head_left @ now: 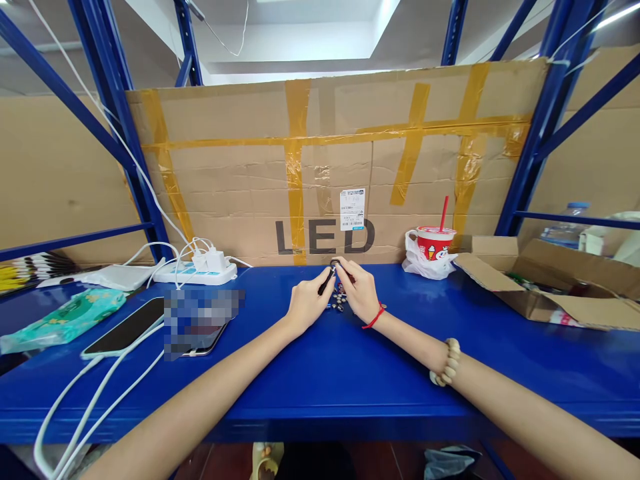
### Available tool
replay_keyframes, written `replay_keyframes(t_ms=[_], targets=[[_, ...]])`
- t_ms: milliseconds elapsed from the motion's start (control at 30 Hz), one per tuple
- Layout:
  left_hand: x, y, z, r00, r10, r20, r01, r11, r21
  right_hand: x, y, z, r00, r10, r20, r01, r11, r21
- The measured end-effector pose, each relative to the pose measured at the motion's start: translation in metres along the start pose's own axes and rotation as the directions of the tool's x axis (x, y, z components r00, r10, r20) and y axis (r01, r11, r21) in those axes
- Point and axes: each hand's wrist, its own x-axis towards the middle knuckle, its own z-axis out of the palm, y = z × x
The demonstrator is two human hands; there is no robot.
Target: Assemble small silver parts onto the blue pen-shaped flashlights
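Both hands [333, 293] pinching small part [332, 269] — cup [434, 244] nearby

A thin black tool [326, 281] sits tilted, its tip raised toward a tiny dark ring [334, 265] held just above the blue worktop. Beneath, a small heap of shiny metal bits [338, 301] lies scattered, partly hidden.

Blue shelf [350, 373]: phones [125, 328], power strip [195, 272], cup [434, 244], box [550, 283].

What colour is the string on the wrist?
Red. The string loops around the right hand's wrist, clearest in the head view.
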Motion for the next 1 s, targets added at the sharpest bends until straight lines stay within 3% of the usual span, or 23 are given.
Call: replay_keyframes(t_ms=[300,700,867,1000], targets=[[0.0,0.003,-0.001,0.999,-0.031,-0.026,0.031,0.999,-0.026,0.001,-0.002,-0.001,0.999,0.033,-0.001,-0.033,0.999,0.033],[0.003,0.001,0.005,0.998,-0.047,0.04,0.054,0.976,-0.209,-0.002,0.0,0.002,0.989,0.149,0.001,-0.147,0.978,0.147],[0.002,0.002,0.006,0.995,0.053,0.089,-0.026,0.958,-0.284,0.002,0.0,0.0,0.986,0.159,-0.052,-0.145,0.967,0.212],[0.0,0.006,0.001,0.982,0.095,0.161,-0.064,0.98,-0.186,0.009,0.006,-0.002,0.978,0.19,-0.091,-0.166,0.962,0.215]])
